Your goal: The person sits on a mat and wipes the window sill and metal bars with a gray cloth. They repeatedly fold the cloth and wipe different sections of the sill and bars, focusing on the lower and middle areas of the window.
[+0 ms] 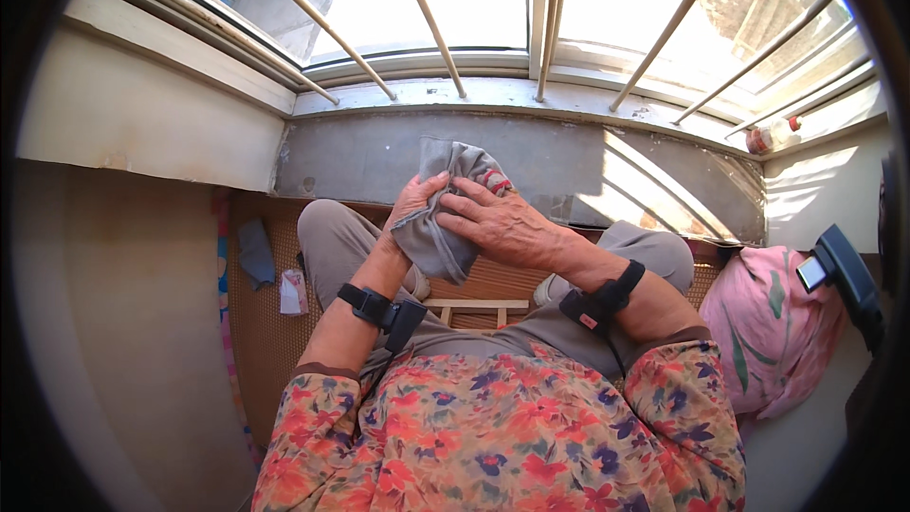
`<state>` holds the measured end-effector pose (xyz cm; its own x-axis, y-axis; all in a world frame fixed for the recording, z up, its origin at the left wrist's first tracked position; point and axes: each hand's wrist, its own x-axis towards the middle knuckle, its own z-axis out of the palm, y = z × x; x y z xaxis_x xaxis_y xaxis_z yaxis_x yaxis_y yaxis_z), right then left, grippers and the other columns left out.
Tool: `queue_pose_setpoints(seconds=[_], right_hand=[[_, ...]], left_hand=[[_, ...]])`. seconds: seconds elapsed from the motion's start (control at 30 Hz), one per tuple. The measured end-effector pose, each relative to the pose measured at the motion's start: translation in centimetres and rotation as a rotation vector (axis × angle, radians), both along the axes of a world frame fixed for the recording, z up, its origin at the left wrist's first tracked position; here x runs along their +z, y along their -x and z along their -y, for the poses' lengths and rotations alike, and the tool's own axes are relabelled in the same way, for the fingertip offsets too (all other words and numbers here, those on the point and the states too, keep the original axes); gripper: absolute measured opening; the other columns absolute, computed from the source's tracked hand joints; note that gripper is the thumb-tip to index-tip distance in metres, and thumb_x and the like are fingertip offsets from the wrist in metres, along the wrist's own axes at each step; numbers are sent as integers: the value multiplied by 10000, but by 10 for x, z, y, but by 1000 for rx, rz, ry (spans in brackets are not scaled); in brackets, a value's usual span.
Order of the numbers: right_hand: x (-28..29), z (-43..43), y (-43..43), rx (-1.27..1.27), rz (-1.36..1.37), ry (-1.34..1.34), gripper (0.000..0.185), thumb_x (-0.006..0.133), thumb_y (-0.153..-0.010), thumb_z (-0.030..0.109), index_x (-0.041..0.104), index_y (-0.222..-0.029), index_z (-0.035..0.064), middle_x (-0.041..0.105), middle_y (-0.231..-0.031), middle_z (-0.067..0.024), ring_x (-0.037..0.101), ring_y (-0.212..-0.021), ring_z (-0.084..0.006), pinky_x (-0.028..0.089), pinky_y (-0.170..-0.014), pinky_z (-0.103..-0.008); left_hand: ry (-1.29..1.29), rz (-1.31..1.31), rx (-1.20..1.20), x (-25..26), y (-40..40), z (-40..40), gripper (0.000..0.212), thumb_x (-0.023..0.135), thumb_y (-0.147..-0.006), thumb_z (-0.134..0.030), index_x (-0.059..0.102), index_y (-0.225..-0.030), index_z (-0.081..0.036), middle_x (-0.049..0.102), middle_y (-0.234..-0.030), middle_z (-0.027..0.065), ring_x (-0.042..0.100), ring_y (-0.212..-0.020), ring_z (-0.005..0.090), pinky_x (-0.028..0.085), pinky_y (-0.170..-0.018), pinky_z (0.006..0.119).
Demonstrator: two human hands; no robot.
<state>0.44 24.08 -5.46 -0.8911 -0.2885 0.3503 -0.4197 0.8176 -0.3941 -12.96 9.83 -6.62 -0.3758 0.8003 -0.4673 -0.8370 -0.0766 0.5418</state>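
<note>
A grey cloth (451,242) with a red-striped patch is bunched between my two hands, above my lap. My left hand (411,210) grips its left side, thumb on top and the other fingers largely hidden by the fabric. From the right, my right hand (498,224) lies over the cloth with its fingers bent onto the folds; its thumb is hidden. The fingertips of both hands are close together near the middle of the cloth. Black straps with small devices are around both my wrists.
A grey ledge (426,149) runs below the barred window, with a bottle (773,135) at its right. Left of my knees lie a folded grey cloth (256,254) and a small printed packet (293,291). Pink fabric (771,334) is heaped at right. A wooden frame (476,304) sits between my legs.
</note>
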Motion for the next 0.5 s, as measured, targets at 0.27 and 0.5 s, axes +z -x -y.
queue_pose_setpoints(seconds=[0.27, 0.5], right_hand=[[-17, -17, -8, -214, 254, 64, 414, 611, -804, 108, 533, -1209, 76, 553, -1152, -152, 583, -1033, -318, 509, -802, -428], [-26, -26, -8, -195, 542, -42, 429, 653, -825, 130, 495, -1219, 67, 567, -1057, -116, 598, -943, -280, 516, -780, -380]], left_hand=[[317, -448, 362, -48, 76, 1, 148, 558, -899, -29, 614, -1033, 4, 674, -900, 80, 655, -795, 177, 544, -697, 312], [587, -1413, 319, -63, 162, -37, 209, 510, -908, -34, 642, -1070, -32, 673, -928, 85, 648, -851, 211, 502, -776, 314]])
